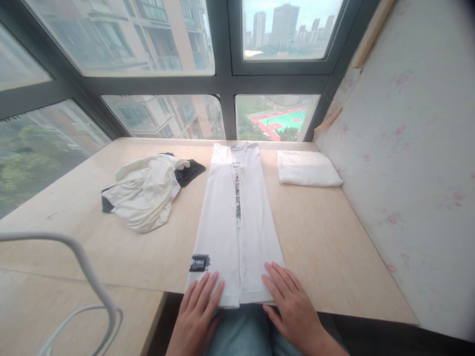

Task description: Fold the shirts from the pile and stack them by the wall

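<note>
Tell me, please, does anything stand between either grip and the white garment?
Nothing visible does: the left grip and right grip both rest on the near end of the white garment. The crumpled cream cloth lies apart to its left, the folded white cloth to its right.

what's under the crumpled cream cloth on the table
Black fabric pokes out left and right of the cream cloth, over the tabletop; anything under the cloth's middle is covered.
</note>
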`<state>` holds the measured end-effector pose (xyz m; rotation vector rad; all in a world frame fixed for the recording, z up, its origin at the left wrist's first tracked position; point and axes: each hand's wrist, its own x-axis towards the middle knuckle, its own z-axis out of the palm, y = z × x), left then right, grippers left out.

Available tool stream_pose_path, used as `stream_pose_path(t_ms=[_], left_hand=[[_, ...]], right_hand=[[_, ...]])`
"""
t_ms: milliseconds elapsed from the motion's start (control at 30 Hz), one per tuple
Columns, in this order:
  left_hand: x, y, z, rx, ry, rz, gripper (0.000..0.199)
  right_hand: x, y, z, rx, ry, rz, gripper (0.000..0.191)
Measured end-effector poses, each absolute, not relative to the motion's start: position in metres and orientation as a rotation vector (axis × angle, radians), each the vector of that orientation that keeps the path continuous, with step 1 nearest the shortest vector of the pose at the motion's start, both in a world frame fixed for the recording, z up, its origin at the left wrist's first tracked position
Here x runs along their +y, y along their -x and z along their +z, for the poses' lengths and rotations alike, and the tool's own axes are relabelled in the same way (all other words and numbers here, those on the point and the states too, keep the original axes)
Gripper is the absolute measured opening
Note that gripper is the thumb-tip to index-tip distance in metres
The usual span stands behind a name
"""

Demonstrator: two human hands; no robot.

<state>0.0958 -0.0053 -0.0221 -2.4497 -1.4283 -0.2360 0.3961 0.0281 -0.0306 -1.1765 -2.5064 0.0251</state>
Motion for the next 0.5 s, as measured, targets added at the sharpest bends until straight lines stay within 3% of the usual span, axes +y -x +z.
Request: stream_pose_path(t_ms=[300,500], left_hand=[[-0.006,-0.109,-0.011,-1.426,2.398,-0.494,0.041],[-0.02,-0.1,-0.021,-1.343,2.455,-0.56,0.04]], right_hand=[[0.021,-0.4,-0.035,-2.282,1.131,0.008,0.033],[0.016,-0.419,-0.04,-2.214,1.042,0.167,0.04]])
